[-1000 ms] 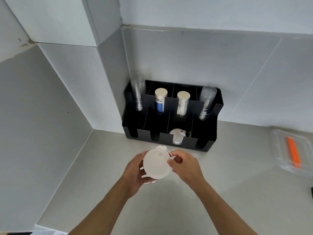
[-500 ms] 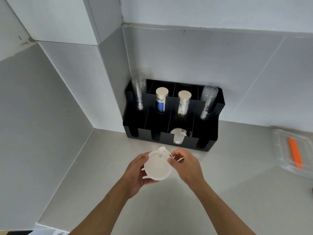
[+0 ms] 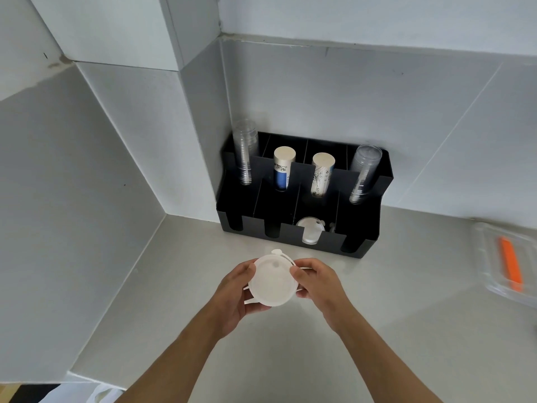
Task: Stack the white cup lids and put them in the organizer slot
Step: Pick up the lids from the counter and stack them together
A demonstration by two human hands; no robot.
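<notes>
A stack of white cup lids (image 3: 273, 282) is held above the counter between both hands, its flat round face tilted toward me. My left hand (image 3: 232, 295) cups the stack from the left and below. My right hand (image 3: 318, 282) pinches its right rim. Behind them, against the wall, stands the black organizer (image 3: 363, 225). Its third front slot holds more white lids (image 3: 310, 229). The stack is in front of the organizer and apart from it.
The organizer's back row holds two stacks of clear cups (image 3: 245, 152) (image 3: 363, 173) and two stacks of paper cups (image 3: 283, 170) (image 3: 322, 174). A clear plastic container (image 3: 491, 257) with an orange item (image 3: 510, 263) lies at the right. Tiled walls close the corner on the left and behind.
Both hands have kept hold of the lid stack, and the fingers have shifted a little around its rim. The stack stays at about the same spot in front of the organizer.
</notes>
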